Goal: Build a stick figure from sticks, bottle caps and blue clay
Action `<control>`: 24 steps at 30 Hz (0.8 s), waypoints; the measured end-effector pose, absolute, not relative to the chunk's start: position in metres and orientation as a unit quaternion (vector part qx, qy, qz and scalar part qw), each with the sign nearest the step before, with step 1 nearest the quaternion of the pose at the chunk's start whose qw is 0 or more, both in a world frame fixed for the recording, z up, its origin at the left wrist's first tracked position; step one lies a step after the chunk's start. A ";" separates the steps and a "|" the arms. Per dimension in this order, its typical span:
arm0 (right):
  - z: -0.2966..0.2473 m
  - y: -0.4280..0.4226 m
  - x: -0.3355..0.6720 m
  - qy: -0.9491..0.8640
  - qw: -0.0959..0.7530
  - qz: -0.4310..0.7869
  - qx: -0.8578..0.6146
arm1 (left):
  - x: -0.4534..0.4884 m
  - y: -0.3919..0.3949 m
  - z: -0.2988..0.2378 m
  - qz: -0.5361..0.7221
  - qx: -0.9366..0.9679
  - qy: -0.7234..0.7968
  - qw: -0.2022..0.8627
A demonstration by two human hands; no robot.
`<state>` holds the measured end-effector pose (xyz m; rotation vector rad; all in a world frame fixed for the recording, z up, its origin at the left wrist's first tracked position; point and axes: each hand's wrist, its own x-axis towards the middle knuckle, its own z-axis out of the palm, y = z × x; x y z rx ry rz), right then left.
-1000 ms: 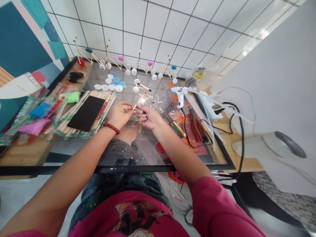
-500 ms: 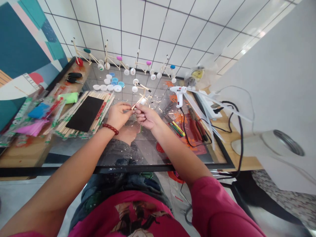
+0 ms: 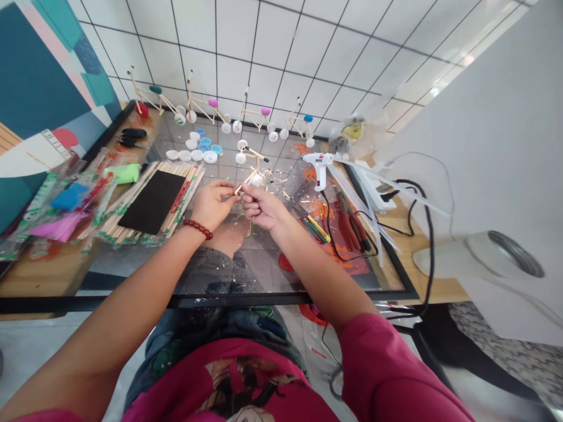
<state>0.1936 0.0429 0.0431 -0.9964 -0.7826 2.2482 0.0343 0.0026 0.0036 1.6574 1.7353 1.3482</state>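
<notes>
My left hand [image 3: 214, 204] and my right hand [image 3: 261, 207] meet above the glass tabletop [image 3: 268, 269], fingertips pinching a thin wooden stick [image 3: 240, 188] between them. Just beyond the fingers stands a small stick-built bicycle model [image 3: 250, 159] with white bottle-cap wheels, amid wood shavings. I cannot tell whether the stick touches it. A red bead bracelet [image 3: 197, 229] circles my left wrist. Several finished models [image 3: 202, 106] line the far edge, each with a coloured seat.
A white glue gun [image 3: 319, 165] with black cord lies right of my hands, near red-handled pliers [image 3: 349, 225]. Left are a bundle of wooden sticks [image 3: 185, 187], a black rectangular sheet [image 3: 152, 202] and coloured packets [image 3: 69, 196]. Bottle caps [image 3: 196, 149] lie at the back.
The view has shifted slightly, with the table sitting a little higher in the picture. My hands stay pinched together on the stick, with no visible change in grip.
</notes>
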 end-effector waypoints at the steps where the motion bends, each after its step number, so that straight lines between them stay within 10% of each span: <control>1: 0.043 0.042 0.194 -0.288 0.278 0.837 -0.373 | 0.034 0.003 0.003 0.482 0.590 0.619 0.193; 15: 0.041 0.039 0.196 -0.339 0.286 0.804 -0.397 | 0.029 -0.003 0.006 0.463 0.590 0.635 0.185; 24: 0.037 0.033 0.208 -0.485 0.435 0.606 -0.456 | 0.011 -0.002 0.007 0.457 0.545 0.686 0.154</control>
